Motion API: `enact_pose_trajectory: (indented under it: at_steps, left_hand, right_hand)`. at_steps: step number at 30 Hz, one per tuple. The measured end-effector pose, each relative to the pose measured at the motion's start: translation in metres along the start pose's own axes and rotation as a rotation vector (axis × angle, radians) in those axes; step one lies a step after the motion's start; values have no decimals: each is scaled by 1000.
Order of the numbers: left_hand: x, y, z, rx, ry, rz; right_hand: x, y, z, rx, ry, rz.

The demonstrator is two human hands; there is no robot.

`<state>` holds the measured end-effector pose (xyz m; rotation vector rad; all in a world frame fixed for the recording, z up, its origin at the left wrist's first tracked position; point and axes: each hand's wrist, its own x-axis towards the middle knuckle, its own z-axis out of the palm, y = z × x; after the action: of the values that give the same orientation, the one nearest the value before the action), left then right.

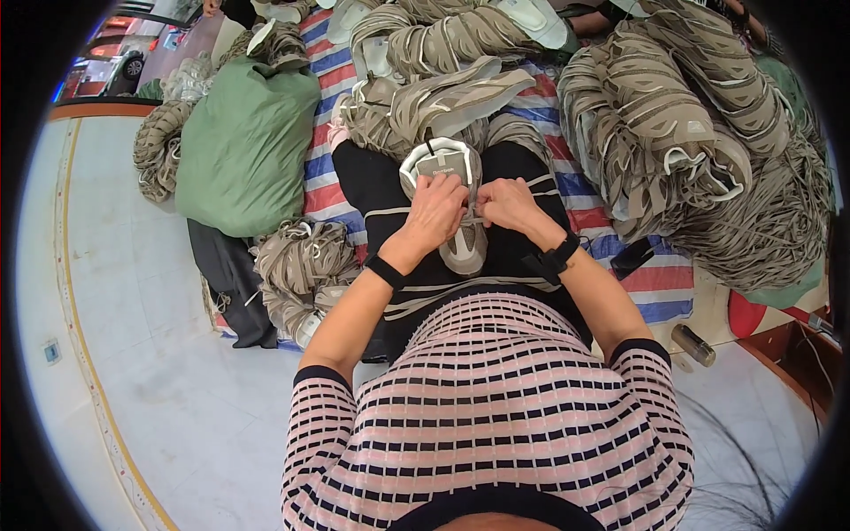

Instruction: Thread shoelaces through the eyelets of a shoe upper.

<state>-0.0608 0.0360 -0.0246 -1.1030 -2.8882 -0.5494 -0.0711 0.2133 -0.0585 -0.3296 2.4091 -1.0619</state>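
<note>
A grey-beige shoe upper (463,253) lies on my lap, its toe toward me and its pale-lined collar away from me. My left hand (434,212) is closed over its tongue and lacing edge, with the fingers bent and the tips near the middle. From the other side, my right hand (511,205) pinches at the lacing edge, close to the left fingertips. Whatever thin thing sits between the right fingertips is hidden; a lace cannot be made out clearly. Beyond the collar, more flat shoe uppers (443,99) rest across my knees.
Large bundles of shoe uppers (660,106) and a heap of beige laces (753,226) stand at the right. A green sack (248,146) and a smaller bundle (305,261) are at the left. A striped sheet (660,279) covers the floor; a small bottle (693,345) lies at right.
</note>
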Motion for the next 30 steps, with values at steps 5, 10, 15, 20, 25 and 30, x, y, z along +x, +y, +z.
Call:
enact_pose_trajectory:
  at_steps: [5, 10, 15, 20, 25, 30]
  left_hand:
    - [-3, -6, 4, -108, 8, -6]
    - [-4, -7, 7, -186, -1, -27]
    - [-5, -10, 5, -192, 20, -3]
    - [-8, -24, -25, 100, 105, 56]
    - [-64, -124, -123, 422, 525, -222]
    - [-168, -241, -256, 609, 848, -593]
  right_hand:
    - [0, -8, -10, -75, -7, -33]
    - [-3, -5, -30, -230, 291, -394]
    - [-3, -15, -39, -345, 190, -481]
    - [-2, -5, -38, -367, 208, -614]
    - [-8, -13, -43, -429, 151, -551]
    - [-9, -18, -47, -522, 184, -546]
